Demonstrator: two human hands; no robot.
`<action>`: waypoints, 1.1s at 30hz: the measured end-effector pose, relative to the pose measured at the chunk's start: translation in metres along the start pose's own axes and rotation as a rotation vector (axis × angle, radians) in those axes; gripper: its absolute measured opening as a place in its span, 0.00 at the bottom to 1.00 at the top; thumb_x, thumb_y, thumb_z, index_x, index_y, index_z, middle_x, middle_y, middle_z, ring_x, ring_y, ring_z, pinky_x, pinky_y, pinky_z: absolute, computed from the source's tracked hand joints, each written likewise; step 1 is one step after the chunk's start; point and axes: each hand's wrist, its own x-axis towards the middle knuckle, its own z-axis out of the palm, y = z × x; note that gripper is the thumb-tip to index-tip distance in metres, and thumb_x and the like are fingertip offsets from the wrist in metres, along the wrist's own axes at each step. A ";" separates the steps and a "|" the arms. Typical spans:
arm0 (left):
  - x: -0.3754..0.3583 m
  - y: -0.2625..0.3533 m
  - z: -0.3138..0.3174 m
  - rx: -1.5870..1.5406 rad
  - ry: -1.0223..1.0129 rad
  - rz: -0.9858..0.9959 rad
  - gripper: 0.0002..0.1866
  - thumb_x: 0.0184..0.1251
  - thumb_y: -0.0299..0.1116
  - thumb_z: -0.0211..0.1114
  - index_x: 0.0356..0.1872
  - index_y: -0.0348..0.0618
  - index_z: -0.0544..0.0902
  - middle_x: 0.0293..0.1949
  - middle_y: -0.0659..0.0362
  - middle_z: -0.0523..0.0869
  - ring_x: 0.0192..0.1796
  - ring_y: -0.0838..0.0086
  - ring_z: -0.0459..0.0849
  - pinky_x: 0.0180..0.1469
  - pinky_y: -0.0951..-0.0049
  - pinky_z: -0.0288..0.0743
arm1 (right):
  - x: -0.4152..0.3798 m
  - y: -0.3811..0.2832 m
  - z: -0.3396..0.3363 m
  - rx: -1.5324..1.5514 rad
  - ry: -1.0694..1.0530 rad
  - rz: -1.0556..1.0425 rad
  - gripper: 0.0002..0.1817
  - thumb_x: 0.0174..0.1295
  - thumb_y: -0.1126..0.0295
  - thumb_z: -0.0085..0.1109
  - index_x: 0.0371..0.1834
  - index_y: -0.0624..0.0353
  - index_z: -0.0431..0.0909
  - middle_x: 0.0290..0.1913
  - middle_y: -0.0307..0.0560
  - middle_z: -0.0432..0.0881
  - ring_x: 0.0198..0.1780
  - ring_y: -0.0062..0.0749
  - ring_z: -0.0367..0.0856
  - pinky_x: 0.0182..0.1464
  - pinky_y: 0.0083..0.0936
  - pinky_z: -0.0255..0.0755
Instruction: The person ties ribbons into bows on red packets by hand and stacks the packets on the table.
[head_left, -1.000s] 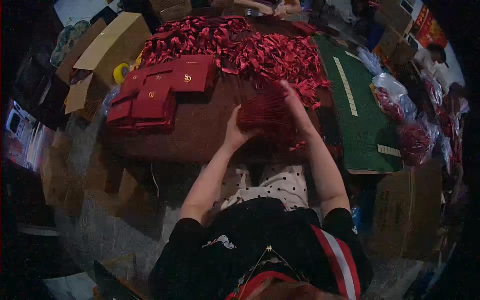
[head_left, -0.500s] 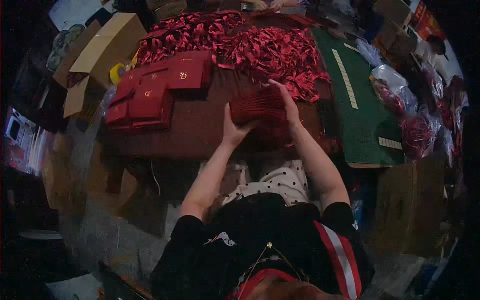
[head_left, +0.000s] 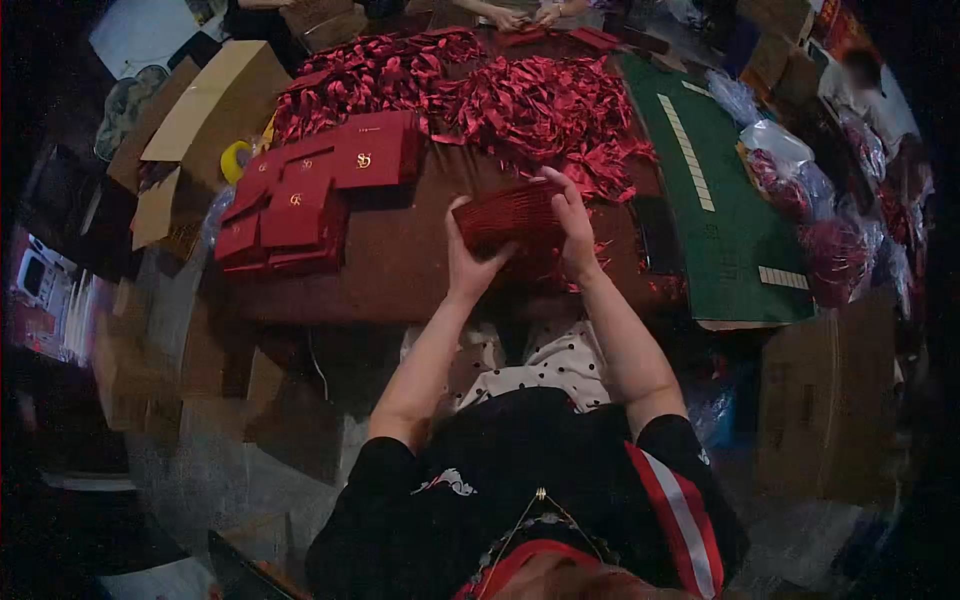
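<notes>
A thick stack of dark red paper pieces (head_left: 508, 218), its many thin edges facing up, is held above the brown tabletop (head_left: 400, 270). My left hand (head_left: 474, 262) grips its left side, with the thumb across the near face. From the right, my right hand (head_left: 574, 225) presses on the other end, fingers bent at the far corner. What exactly the pieces are, I cannot make out. Left of the hands lie piles of red gift bags or boxes (head_left: 297, 205) with gold lettering. Beyond the stack spreads a large heap of shiny red ribbons (head_left: 540, 105).
A green board (head_left: 725, 200) with pale strips lies on the right, with a dark flat object (head_left: 655, 235) beside it. Plastic-wrapped bundles (head_left: 835, 255) stand farther right. An open cardboard box (head_left: 215, 110) and yellow tape (head_left: 235, 160) are at left. Another person's hands (head_left: 525, 18) work at the far edge.
The stack has tilted slightly, its right end higher. My right hand's fingers have gone from stretched to bent around the corner. The view has shifted a little, showing more of the far person's hands.
</notes>
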 end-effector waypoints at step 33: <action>0.036 0.045 -0.038 -0.189 -0.330 -0.481 0.31 0.51 0.31 0.80 0.58 0.36 0.79 0.50 0.57 0.87 0.50 0.69 0.86 0.53 0.66 0.80 | 0.031 -0.093 -0.044 -0.516 0.190 -0.231 0.26 0.72 0.49 0.59 0.59 0.59 0.79 0.53 0.45 0.83 0.54 0.29 0.82 0.59 0.28 0.72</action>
